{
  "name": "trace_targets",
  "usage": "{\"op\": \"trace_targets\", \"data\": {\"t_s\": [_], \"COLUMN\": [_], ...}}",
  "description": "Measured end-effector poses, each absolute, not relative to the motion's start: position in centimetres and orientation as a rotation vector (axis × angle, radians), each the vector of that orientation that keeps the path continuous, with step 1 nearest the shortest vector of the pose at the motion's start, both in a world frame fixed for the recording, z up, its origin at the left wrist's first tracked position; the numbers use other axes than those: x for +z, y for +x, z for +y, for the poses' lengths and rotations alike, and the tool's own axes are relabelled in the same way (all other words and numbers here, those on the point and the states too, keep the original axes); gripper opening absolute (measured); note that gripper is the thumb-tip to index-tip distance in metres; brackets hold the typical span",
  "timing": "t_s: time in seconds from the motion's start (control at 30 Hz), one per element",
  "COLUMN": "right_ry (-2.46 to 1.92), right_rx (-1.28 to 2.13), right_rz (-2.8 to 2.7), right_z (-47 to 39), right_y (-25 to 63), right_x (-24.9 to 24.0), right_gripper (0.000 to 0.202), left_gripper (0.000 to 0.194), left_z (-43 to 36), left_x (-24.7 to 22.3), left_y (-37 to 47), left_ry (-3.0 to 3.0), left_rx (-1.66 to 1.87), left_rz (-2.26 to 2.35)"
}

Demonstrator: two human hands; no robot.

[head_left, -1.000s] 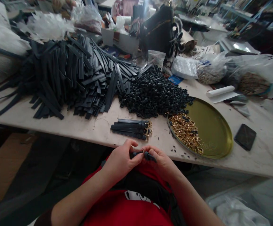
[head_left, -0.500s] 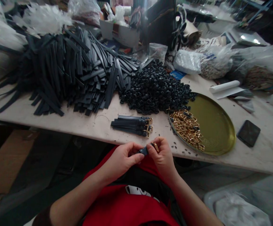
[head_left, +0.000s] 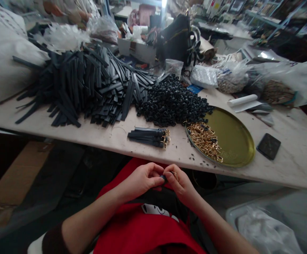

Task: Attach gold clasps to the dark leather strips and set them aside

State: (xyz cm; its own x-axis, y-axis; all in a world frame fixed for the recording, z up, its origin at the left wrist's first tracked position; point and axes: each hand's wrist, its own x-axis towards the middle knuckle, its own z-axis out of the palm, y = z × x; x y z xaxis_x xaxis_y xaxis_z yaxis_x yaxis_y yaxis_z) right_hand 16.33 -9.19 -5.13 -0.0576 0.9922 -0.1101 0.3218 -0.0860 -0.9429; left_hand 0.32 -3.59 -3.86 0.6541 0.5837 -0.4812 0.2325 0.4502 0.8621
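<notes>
Just off the table's front edge, over my lap, my left hand (head_left: pixel 149 178) and my right hand (head_left: pixel 176 180) meet with fingers pinched together. Between them is a dark strap (head_left: pixel 163 177), mostly covered by the fingers. A gold buckle (head_left: pixel 174 174) peeks out from my right hand's fingers. Straight ahead on the table lies a small stack of buckled straps (head_left: pixel 148 137), their gold buckles pointing right. Behind it spreads a heap of black loops (head_left: pixel 173 102). To the right, gold buckles (head_left: pixel 205 141) fill the left side of a round golden tray (head_left: pixel 235 137).
A big pile of dark strips (head_left: pixel 89 84) covers the table's left part. Right of the tray lies a flat black rectangular object (head_left: pixel 269 146). Plastic bags (head_left: pixel 232 79), a roll of white paper (head_left: pixel 243 101) and a black bag (head_left: pixel 173 40) stand behind. Another person's hands (head_left: pixel 53 8) show far back left.
The view has tilted up and shifted slightly. My hands have drawn closer together, and less of the strap and buckle shows between the fingers.
</notes>
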Motion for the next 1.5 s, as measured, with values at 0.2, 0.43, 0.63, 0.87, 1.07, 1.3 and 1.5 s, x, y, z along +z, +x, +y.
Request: {"op": "trace_targets", "data": {"t_s": [0.2,0.43,0.63,0.87,1.07,1.3,1.5], "right_ry": [-1.488,-1.465,-1.608,-1.627,-1.675,-1.66,-1.509], "right_rx": [1.05,1.011,0.512,-0.022,-0.126,-0.182,-0.061], "right_rz": [-1.441,-1.497,-1.541,-2.0,-2.071,-2.037,-1.923], "right_z": [-10.3,-9.4,-1.2,5.0,5.0,5.1,3.4], "right_y": [15.5,14.8,16.0,16.4,16.1,15.5,15.8], "right_x": [-5.7,-6.4,-6.0,-9.0,-9.8,-8.9,-6.5], "right_gripper": [0.018,0.02,0.021,0.029,0.032,0.032,0.033], "left_gripper": [0.029,0.029,0.025,0.02,0.021,0.021,0.022], "left_z": [-4.2,-3.2,4.0,9.0,17.9,23.7,17.5], "left_x": [-2.9,-1.7,-2.8,-6.7,-5.4,-6.5,-2.5], "left_y": [-0.5,0.2,1.1,0.8,-2.4,-2.8,-2.0], "left_ry": [1.527,1.829,2.242,2.494,2.451,2.2,1.945], "left_rx": [0.071,0.081,0.394,0.509,0.492,0.519,0.835], "left_rz": [0.895,0.894,1.196,1.304,1.67,1.962,1.728]}}
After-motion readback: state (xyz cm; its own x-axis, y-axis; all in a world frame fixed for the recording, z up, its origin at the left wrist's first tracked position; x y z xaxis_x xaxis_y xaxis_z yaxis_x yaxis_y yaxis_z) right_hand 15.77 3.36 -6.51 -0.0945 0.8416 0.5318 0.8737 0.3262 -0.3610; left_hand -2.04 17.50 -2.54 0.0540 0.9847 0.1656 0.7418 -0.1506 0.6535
